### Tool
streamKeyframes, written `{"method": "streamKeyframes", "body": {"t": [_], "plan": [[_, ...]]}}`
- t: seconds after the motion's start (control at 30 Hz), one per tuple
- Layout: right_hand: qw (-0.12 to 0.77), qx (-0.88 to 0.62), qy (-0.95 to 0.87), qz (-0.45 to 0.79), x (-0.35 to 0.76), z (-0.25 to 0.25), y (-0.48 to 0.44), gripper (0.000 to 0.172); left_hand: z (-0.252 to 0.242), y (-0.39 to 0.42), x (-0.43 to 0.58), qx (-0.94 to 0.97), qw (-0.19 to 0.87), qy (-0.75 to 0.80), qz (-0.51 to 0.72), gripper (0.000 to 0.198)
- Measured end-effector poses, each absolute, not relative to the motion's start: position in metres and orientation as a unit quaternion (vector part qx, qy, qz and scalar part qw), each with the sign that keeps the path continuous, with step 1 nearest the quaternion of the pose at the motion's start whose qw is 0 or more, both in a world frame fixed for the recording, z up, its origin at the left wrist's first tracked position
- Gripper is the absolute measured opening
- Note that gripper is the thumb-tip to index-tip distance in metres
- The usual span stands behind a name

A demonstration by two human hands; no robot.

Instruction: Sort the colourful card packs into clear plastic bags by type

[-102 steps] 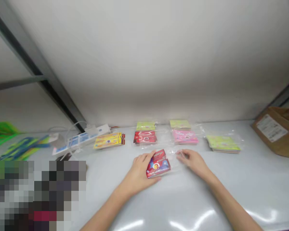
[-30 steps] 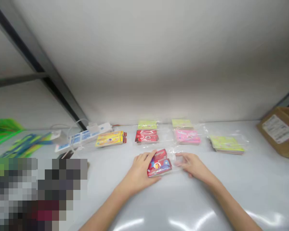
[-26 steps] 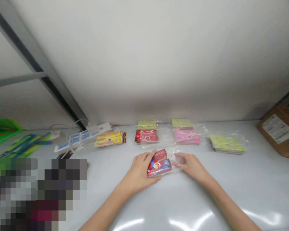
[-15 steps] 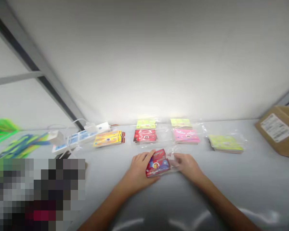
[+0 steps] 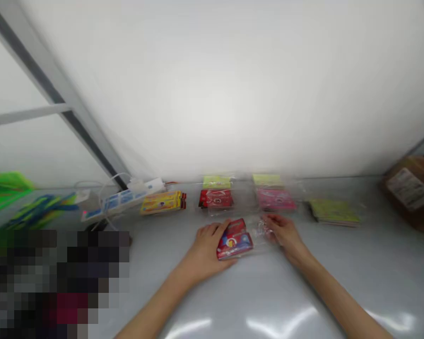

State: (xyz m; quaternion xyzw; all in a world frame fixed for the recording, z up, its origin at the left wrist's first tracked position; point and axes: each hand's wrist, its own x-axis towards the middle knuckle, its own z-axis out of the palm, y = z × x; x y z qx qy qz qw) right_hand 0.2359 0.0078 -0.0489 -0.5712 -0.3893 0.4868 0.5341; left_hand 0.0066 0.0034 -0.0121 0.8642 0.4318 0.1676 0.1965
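Red card pack [image 5: 235, 240] clasped at its left edge by left hand [image 5: 207, 247]; right hand [image 5: 286, 237] pinching adjoining clear plastic bag [image 5: 263, 229].

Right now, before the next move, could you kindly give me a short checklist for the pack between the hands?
1. Left hand on the red printed pack: ok, it lies against the pack.
2. Right hand gripping the clear plastic bag: cannot tell, the view is blurred there.
3. Pack fully inside the bag: cannot tell, the plastic is hard to follow.
4. Pack apart from the red packet behind it: ok.
5. Hands away from the power strip: ok, it lies well off to the left.
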Motion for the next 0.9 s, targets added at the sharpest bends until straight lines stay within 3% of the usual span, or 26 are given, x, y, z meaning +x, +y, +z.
{"method": "streamKeyframes", "body": {"t": [0.4, 0.9], "plan": [[0.663, -0.473, -0.284, 0.506, 0.248, -0.043, 0.008, 0.037, -0.014, 0.004, 0.006, 0.866, 0.200, 0.429, 0.163, 0.083], [0.635, -0.508, -0.324, 0.482, 0.246, -0.042, 0.005, 0.035, -0.011, 0.004, 0.007, 0.867, 0.202, 0.431, 0.149, 0.081]]}}
